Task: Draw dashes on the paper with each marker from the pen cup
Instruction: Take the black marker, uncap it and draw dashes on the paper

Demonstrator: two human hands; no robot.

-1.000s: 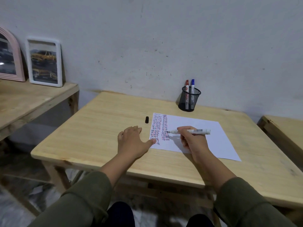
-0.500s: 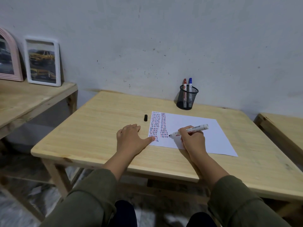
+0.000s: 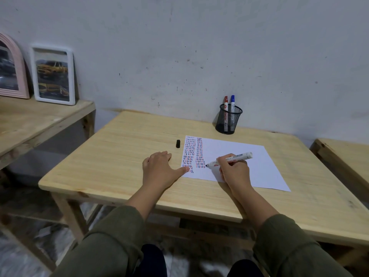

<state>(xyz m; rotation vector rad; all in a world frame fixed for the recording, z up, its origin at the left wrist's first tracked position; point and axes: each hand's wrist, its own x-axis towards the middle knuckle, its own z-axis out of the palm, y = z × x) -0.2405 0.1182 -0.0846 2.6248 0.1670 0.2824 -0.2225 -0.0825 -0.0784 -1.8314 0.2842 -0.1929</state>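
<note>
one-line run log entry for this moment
phase: drawing dashes | right hand: holds marker, tip at paper | left hand: pinning paper edge | cap: on table | pen cup: red, blue markers

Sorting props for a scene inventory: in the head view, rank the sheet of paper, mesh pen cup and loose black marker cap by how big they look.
1. Sheet of paper, by far the largest.
2. Mesh pen cup.
3. Black marker cap, the smallest.

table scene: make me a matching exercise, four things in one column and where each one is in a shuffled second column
Things:
1. black cap
2. red and blue markers
3. uncapped marker
4. left hand

Places:
A. held in the right hand, tip at the dashes
B. lying on the table left of the paper
C. flat on the table, thumb on the paper's edge
D. standing in the mesh pen cup

Pairs: 1-B, 2-D, 3-A, 4-C
</note>
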